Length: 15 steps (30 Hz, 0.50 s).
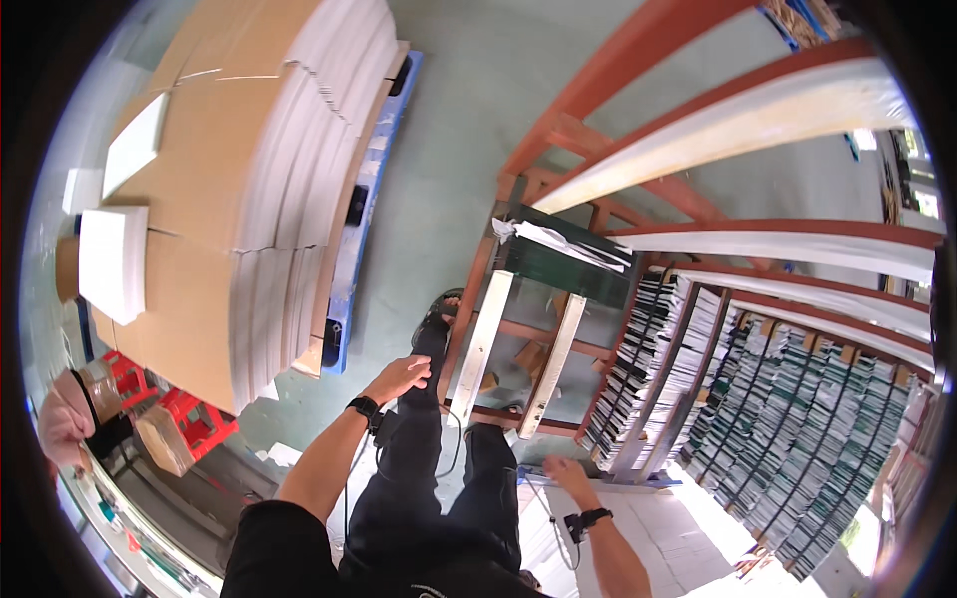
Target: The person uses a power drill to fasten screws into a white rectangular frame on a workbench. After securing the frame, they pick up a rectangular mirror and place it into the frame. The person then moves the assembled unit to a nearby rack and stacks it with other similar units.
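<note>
My left hand (401, 377) is over my left leg, fingers loosely bent, with nothing seen in it. Lower right, my right hand (570, 476) hangs beside a stack of large white sheets (653, 533); its fingers are somewhat spread and look empty. Both wrists wear dark bands with small devices and thin cables. Ahead of my legs stands a red-brown metal frame (454, 374). Two pale rails (481, 349) run toward me in it, and a dark green block (568, 267) lies across their far end, with crumpled white strips (568, 242) on top.
A tall stack of brown and white board (289, 199) rests on a blue pallet (374, 189) at left. Red stools (204, 424) with cardboard boxes stand below it. Long pale-topped beams (718, 130) reach across the right, above strapped bundles of sheets (797, 429).
</note>
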### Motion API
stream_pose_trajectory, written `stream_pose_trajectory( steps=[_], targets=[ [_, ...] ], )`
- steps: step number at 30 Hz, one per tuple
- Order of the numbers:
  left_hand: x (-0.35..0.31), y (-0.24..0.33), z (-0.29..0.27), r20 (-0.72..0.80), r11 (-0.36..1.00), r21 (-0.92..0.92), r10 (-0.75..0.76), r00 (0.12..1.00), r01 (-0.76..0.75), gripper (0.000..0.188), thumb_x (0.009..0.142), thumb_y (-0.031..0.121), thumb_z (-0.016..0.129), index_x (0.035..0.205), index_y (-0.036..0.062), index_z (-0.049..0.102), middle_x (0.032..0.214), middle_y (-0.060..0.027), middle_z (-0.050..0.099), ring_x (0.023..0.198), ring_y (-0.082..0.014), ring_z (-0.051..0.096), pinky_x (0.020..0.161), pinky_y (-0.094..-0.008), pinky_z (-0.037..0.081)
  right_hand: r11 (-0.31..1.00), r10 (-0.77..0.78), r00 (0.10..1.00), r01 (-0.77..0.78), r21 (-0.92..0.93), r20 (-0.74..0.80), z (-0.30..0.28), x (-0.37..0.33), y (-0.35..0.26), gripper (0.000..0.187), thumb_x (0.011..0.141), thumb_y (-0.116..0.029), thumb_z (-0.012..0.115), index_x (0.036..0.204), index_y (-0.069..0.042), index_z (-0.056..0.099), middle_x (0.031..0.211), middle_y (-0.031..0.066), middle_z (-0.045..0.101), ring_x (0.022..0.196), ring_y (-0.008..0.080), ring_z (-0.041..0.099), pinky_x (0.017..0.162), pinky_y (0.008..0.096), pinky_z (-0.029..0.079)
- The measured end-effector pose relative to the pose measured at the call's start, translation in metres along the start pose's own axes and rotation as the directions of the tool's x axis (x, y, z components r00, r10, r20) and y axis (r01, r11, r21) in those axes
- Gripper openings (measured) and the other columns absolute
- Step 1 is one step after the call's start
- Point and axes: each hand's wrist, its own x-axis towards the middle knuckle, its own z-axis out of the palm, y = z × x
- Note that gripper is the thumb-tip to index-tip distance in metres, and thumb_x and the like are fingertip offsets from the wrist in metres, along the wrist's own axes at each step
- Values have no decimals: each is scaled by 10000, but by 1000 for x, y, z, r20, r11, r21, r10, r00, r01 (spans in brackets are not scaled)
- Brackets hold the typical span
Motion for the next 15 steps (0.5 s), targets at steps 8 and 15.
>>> stream_pose_trajectory(
  steps=[8, 15],
  targets=[
    [-106, -16, -28, -8, 987, -160, -24, 1000, 23, 463, 1038, 335, 566, 1305, -39, 619, 1071, -161, 738, 868, -233, 752, 791, -298, 574, 965, -148, 989, 138, 221, 28, 20, -87, -90, 481, 1061, -379, 558, 1322, 14, 650, 1173, 104, 730, 1028, 170, 708, 857, 305, 567],
    [-211, -107, -36, -375, 924, -228, 207, 904, -306, 481, 1026, 307, 578, 1325, -69, 595, 1059, -163, 727, 904, -242, 745, 754, -275, 588, 880, -432, 897, 442, 176, -94, 15, -102, -90, 477, 1056, -390, 553, 1287, 14, 660, 1108, 85, 751, 954, 155, 718, 768, 283, 558]
  ],
)
